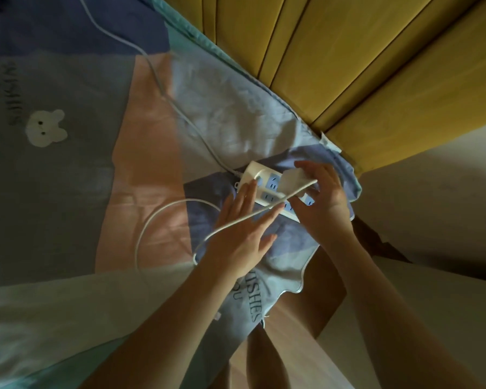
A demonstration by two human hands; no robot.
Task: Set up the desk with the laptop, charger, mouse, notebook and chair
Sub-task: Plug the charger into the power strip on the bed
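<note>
Gripping: our right hand [320, 197] has its fingers wrapped round the white charger [293, 179] brick, right on top of the power strip [267, 189], and we cannot tell whether the prongs are seated in a socket or just off it.

Bracing: our left hand [244, 231] lies flat and spread wide, holding nothing, fingertips touching the near end of the power strip, palm on the bedsheet [141, 153] just beside it.

Charger cable: the charger cable [163, 217] runs from the brick across the back of our left hand, then loops out over the sheet away from the power strip.

Strip cord: the strip's own cord [163, 88] leaves the far end of the power strip and trails off up the bed.

Surroundings: a yellow headboard [348, 51] stands beyond the power strip, which sits near the bed's corner.

Where we stand: we judge this the charger step only; no laptop, mouse, notebook, chair or desk shows here.

Risk one: the power strip rests on soft bedding, so a crooked pull or push on the brick could tip or drag it if our flat hand slips.

Risk two: the cable draped over our left hand could snag as that hand lifts, jerking the brick sideways.

Risk three: our fingers sit close to the socket faces, so sliding under the brick near the prongs is the thing to avoid.
</note>
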